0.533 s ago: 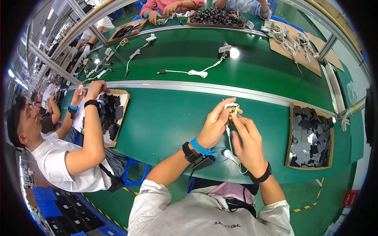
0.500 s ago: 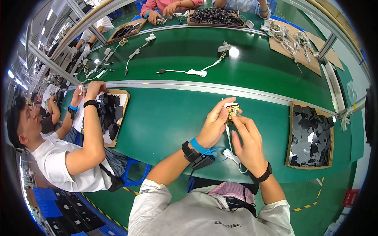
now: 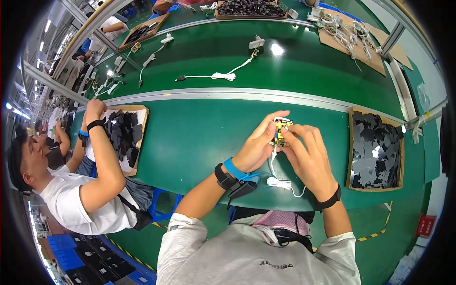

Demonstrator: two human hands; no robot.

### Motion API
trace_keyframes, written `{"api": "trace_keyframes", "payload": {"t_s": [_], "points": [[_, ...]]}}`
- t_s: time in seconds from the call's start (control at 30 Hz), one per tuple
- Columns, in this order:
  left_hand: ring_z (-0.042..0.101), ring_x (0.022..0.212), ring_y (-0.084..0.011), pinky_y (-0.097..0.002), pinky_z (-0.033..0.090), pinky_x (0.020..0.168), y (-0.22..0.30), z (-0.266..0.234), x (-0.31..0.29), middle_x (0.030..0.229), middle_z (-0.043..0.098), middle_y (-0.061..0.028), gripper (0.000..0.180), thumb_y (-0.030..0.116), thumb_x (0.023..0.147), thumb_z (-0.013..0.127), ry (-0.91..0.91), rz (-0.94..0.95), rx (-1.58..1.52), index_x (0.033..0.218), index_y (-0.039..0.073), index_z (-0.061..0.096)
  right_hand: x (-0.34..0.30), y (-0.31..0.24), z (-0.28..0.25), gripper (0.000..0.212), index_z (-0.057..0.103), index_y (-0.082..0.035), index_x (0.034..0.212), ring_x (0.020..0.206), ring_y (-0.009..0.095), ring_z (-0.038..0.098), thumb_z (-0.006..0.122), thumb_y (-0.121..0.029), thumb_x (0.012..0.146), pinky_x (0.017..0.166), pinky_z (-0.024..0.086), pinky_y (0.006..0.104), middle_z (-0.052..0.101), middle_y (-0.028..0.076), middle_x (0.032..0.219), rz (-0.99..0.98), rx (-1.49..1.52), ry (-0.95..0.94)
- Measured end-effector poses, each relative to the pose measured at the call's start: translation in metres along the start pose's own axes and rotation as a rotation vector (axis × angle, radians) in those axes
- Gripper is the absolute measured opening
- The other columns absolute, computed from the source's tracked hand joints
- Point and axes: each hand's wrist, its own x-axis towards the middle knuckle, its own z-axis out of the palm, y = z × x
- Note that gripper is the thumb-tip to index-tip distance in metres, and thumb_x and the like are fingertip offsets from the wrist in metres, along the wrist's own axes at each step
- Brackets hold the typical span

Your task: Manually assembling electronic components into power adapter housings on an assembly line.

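The right hand (image 3: 311, 161) has now curled further over the small circuit board (image 3: 280, 135), its thumb nearer the lower edge, which suggests closer work on the parts. The left hand (image 3: 253, 151) has its fingers bent around the board's left side, holding it above the green workbench (image 3: 204, 142); the right fingers are bent against its face, gripping or merely touching, I cannot tell. Yellow components crowd it, and 1 white cable (image 3: 272, 164) trails below
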Motion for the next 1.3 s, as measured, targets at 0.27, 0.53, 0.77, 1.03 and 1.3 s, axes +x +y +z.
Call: {"api": "trace_keyframes", "payload": {"t_s": [0.27,0.53,0.77,1.03,1.3], "points": [[0.052,0.113,-0.0171,-0.036,0.045,0.096,-0.009,0.005,0.005,0.122,0.051,-0.0074,0.052,0.044,0.103,0.036,-0.017,-0.002,0.023,0.143,0.011,0.033,-0.01,0.011,0.004,0.047,0.063,-0.003,0.111,0.092,0.03,0.058,0.075,0.005,0.067,0.077,0.049,0.0396,0.057,0.012,0.107,0.009,0.081,0.063],[0.053,0.11,-0.0151,-0.0333,0.046,0.092,-0.017,0.01,0.01,0.118,0.052,-0.0064,0.047,0.043,0.105,0.031,0.034,-0.01,0.011,0.138,0.011,0.038,-0.015,0.016,0.007,0.046,0.063,-0.004,0.11,0.09,0.029,0.058,0.075,0.004,0.066,0.076,0.048,0.0388,0.057,0.011,0.105,-0.034,-0.032,0.053],[0.053,0.105,-0.0127,-0.0299,0.047,0.088,-0.025,0.008,0.014,0.116,0.053,-0.0045,0.048,0.044,0.104,0.033,0.028,-0.016,0.039,0.137,0.01,0.039,-0.018,0.023,0.002,0.048,0.063,-0.004,0.109,0.09,0.029,0.057,0.076,0.003,0.064,0.077,0.047,0.0401,0.057,0.01,0.104,-0.058,-0.028,0.051],[0.054,0.101,-0.0116,-0.0283,0.048,0.084,-0.035,0.008,0.02,0.111,0.054,-0.0051,0.048,0.044,0.104,0.033,0.053,-0.009,0.087,0.135,0.008,0.041,-0.026,0.03,0.007,0.047,0.063,-0.004,0.108,0.09,0.029,0.058,0.075,0.003,0.063,0.077,0.047,0.041,0.057,0.009,0.101,-0.081,-0.107,0.06],[0.053,0.097,-0.0098,-0.0265,0.047,0.081,-0.041,0.015,0.025,0.109,0.054,-0.0033,0.044,0.044,0.104,0.034,0.085,0.015,0.112,0.13,0.011,0.045,-0.028,0.037,0.001,0.042,0.064,-0.003,0.105,0.09,0.029,0.058,0.074,0.003,0.064,0.079,0.048,0.0413,0.056,0.01,0.102,-0.1,-0.106,0.067]]}}
